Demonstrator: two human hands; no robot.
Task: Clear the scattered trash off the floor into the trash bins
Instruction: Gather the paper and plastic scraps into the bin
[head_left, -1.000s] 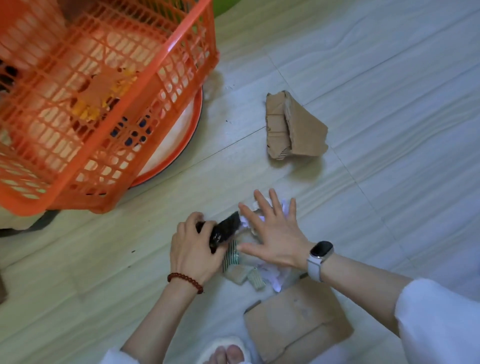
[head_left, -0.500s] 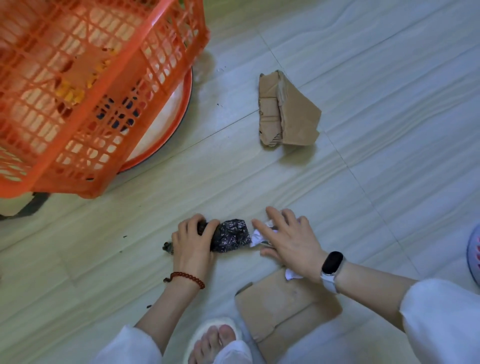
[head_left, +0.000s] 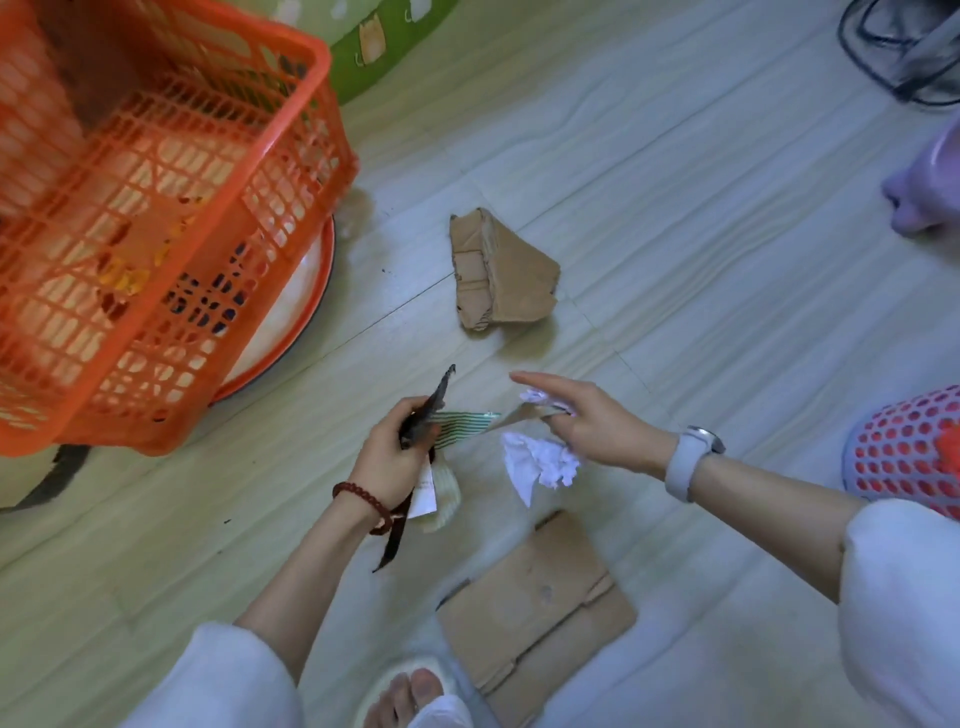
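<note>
Pale floor's half cleared; left hand (head_left: 387, 457) grips dark and striped wrappers (head_left: 462, 427), right hand (head_left: 587, 423) pinches white tissue (head_left: 540, 465), crumpled brown cardboard (head_left: 501, 270) waits near orange basket (head_left: 156, 218).

Left hand (head_left: 387, 457) grips dark wrapper (head_left: 431, 410); right hand (head_left: 592, 426) pinches white tissue (head_left: 537, 399).
</note>
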